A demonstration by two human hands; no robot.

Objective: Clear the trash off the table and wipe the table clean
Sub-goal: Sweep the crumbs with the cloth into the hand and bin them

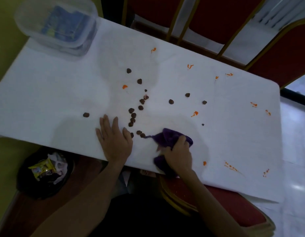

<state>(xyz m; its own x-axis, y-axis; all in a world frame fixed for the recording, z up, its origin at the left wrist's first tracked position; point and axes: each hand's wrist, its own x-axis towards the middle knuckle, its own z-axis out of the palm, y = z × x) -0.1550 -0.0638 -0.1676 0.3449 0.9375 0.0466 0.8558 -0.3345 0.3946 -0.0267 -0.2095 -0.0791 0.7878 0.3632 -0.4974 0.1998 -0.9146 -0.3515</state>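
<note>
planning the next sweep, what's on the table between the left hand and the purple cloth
In the head view, a few small brown lumps lie on the white table between the left hand and the purple cloth held by the right hand.

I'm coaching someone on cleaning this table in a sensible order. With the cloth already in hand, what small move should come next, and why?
Probably sweep the purple cloth in the right hand leftward, pushing the nearest brown crumbs toward the left hand, which rests flat at the table edge. The trash bin sits just below that edge, and loose crumbs seem best cleared before scrubbing the orange smears.
</note>
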